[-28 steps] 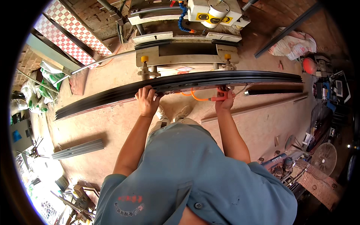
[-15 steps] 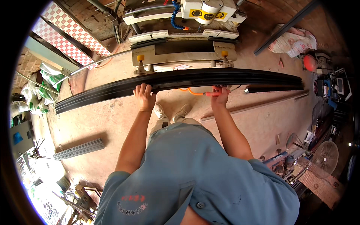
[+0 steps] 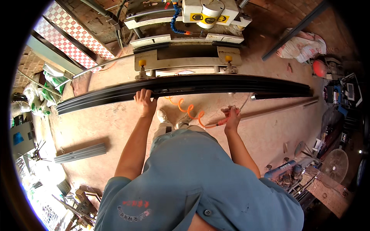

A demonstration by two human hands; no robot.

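A bundle of long black metal profiles [image 3: 231,84] stretches across the view in front of me, against the machine's fixture. The fingers of my left hand [image 3: 145,103] are curled over its near edge, left of the middle. Lower and to the right, clear of the profiles, my right hand [image 3: 233,122] is closed around a red air blow gun [image 3: 222,121]. Its thin nozzle points up toward the profiles. From the gun an orange coiled air hose [image 3: 200,115] loops leftward and passes under the near edge of the profiles. My palm hides part of the gun.
Beyond the profiles stands a machine with a white head [image 3: 210,13] and two yellow-knobbed clamps [image 3: 142,63]. A grey bundle of strips [image 3: 80,153] lies on the floor at left. A long bar [image 3: 269,112] lies right, and a fan [image 3: 334,165] stands farther right.
My right hand has drawn back from the profiles, down and slightly right, with the blow gun. More of the orange hose's coils now show. My left hand stays on the profiles.
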